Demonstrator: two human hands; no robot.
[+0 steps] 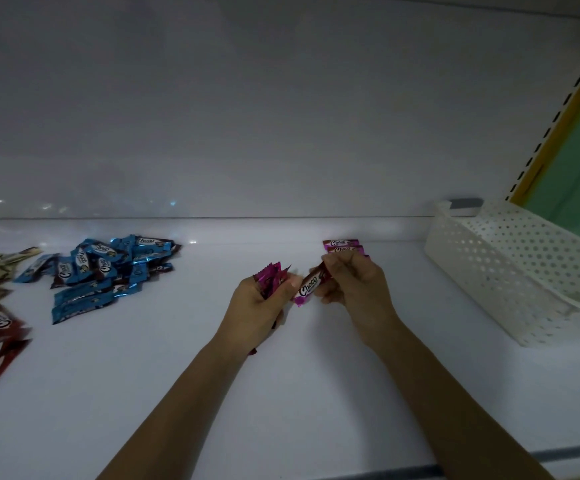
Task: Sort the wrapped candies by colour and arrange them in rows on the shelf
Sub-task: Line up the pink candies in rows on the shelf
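Head view: the left hand [264, 299] clutches a bunch of pink candies [272, 276], while the right hand [349, 284] pinches one pink candy [311, 285] just short of the started pink row [343, 247]; a loose clutch could spill the bunch onto the shelf [177, 375]

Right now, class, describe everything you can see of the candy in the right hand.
The candy is an oblong packet in shiny pink foil with a brown panel, white "Choco" lettering and crimped ends. It slants above the shelf, its upper end pinched in the right hand, its lower end beside the thumb of the left hand; contact there is unclear.
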